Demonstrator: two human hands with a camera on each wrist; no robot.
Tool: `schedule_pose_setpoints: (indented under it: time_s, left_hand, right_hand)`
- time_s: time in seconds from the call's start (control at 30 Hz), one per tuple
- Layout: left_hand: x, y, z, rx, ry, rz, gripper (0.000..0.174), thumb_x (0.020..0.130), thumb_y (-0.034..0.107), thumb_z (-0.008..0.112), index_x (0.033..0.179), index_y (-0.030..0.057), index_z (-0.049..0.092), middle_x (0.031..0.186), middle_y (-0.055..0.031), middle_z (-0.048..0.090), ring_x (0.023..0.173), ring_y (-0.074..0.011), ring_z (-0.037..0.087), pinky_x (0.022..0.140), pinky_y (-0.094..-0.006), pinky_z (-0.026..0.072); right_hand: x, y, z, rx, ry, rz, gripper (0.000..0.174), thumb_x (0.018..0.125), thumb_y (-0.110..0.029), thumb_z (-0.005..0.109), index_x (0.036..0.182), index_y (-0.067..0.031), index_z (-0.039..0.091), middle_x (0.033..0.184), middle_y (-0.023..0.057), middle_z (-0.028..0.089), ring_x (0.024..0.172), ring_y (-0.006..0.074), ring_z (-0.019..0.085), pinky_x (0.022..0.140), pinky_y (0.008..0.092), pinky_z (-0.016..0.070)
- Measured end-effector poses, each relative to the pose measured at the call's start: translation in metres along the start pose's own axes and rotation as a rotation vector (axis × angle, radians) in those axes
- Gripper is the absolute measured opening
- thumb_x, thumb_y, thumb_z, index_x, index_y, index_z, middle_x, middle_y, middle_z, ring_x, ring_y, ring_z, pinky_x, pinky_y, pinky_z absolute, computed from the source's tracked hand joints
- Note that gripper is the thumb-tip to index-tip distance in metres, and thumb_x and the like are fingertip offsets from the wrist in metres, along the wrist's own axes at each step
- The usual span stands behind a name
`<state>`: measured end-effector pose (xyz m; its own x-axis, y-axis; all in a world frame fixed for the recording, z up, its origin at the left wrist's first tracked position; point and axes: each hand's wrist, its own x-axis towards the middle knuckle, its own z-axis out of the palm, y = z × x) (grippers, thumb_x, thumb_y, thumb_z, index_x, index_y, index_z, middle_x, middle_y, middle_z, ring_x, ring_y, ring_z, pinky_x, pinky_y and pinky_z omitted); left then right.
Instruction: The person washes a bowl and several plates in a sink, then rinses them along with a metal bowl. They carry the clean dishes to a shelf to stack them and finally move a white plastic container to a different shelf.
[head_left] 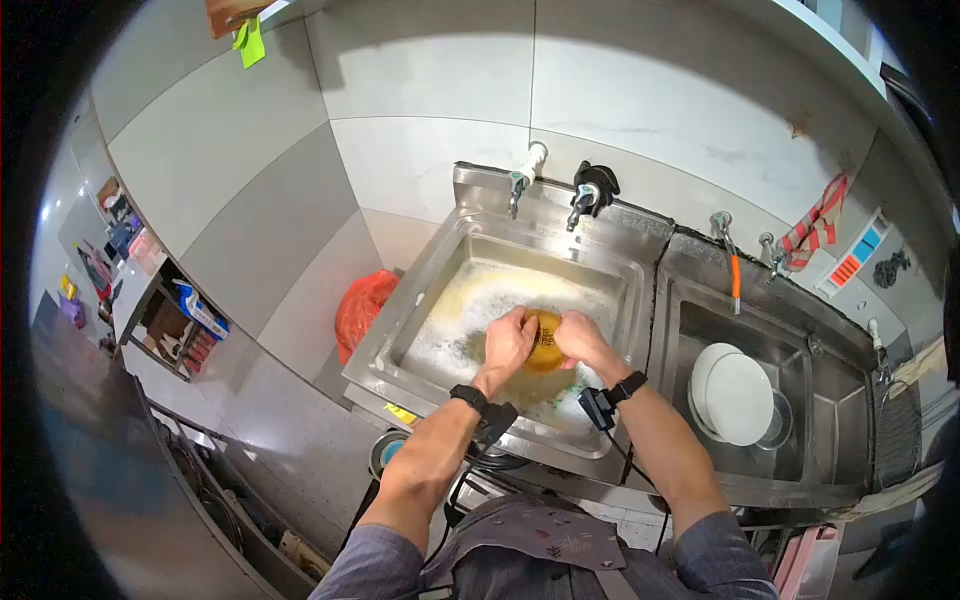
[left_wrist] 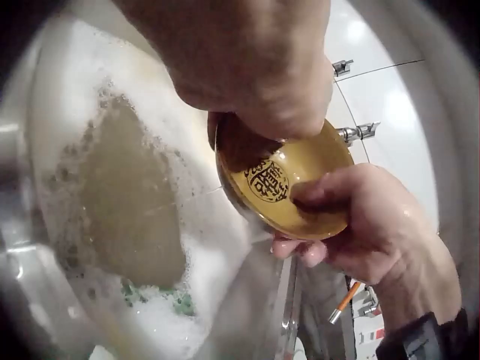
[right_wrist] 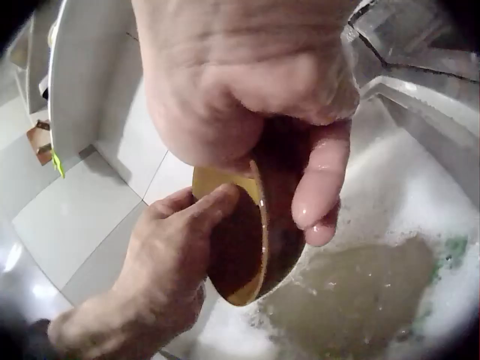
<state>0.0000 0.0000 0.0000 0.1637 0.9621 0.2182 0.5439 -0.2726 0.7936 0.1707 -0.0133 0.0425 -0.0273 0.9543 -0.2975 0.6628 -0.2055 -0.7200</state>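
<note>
Pale tiles (head_left: 430, 70) back a steel sink (head_left: 400, 370); its left basin holds foamy, cloudy water (head_left: 440, 325), while the right basin (head_left: 690, 325) holds white dishes (head_left: 740, 398). The yellow bowl (head_left: 543, 345) is above the foamy water, between the two hands; the left hand (head_left: 508, 342) grips one side, the right hand (head_left: 584, 340) the other, a thumb of each inside the rim. The bowl's mouth faces up towards the person, tilted; being round, it has no clear long axis, though the head view shows it as an oval taller than wide. The left wrist view shows dark characters (left_wrist: 268, 181) inside it and the right hand's fingers under its outside; the right wrist view turns it nearly edge-on, showing the rim running top to bottom, the mouth towards the left hand, and the right hand's wet fingertips (right_wrist: 315, 199) beside its outer wall.
</note>
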Motion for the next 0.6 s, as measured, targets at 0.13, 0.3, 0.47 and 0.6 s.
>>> schedule_pose_setpoints:
  time_s: [0.13, 0.3, 0.47, 0.6]
  left_hand:
    - [-0.006, -0.011, 0.026, -0.138, 0.045, 0.006, 0.031, 0.091, 0.012, 0.058, 0.119, 0.0042, 0.07, 0.098, -0.0271, 0.073, 0.093, -0.045, 0.071, 0.083, -0.0489, 0.0557]
    - [-0.011, -0.023, 0.014, -0.211, -0.192, -0.262, 0.029, 0.09, 0.007, 0.054, 0.11, -0.001, 0.073, 0.096, -0.0252, 0.074, 0.091, -0.039, 0.074, 0.083, -0.0454, 0.0585]
    - [-0.009, -0.082, 0.022, 0.026, -0.415, -0.419, 0.024, 0.088, 0.013, 0.059, 0.093, -0.0026, 0.077, 0.09, -0.0258, 0.075, 0.091, -0.04, 0.075, 0.086, -0.0454, 0.0602]
    - [-0.014, -0.1, 0.021, 0.289, -0.313, -0.335, 0.024, 0.088, 0.016, 0.061, 0.092, 0.0007, 0.078, 0.093, -0.0272, 0.074, 0.093, -0.0437, 0.074, 0.085, -0.0472, 0.0601]
  right_hand:
    - [-0.003, 0.02, -0.002, 0.048, 0.054, -0.01, 0.021, 0.088, -0.006, 0.051, 0.095, 0.008, 0.066, 0.078, 0.0258, 0.072, 0.06, 0.033, 0.074, 0.058, 0.0408, 0.0601]
    - [0.018, 0.056, 0.011, 0.07, 0.031, 0.035, 0.02, 0.09, -0.003, 0.051, 0.094, 0.0128, 0.063, 0.079, 0.0274, 0.071, 0.059, 0.0331, 0.075, 0.048, 0.0406, 0.0597]
    - [0.05, 0.086, 0.041, -0.102, 0.08, 0.109, 0.025, 0.091, -0.008, 0.053, 0.094, 0.0109, 0.068, 0.083, 0.0283, 0.073, 0.063, 0.0342, 0.075, 0.055, 0.0439, 0.06]
    - [0.062, 0.102, 0.053, -0.262, -0.051, 0.323, 0.025, 0.089, -0.011, 0.057, 0.093, 0.0042, 0.076, 0.106, 0.0214, 0.075, 0.094, 0.0335, 0.076, 0.075, 0.046, 0.0592]
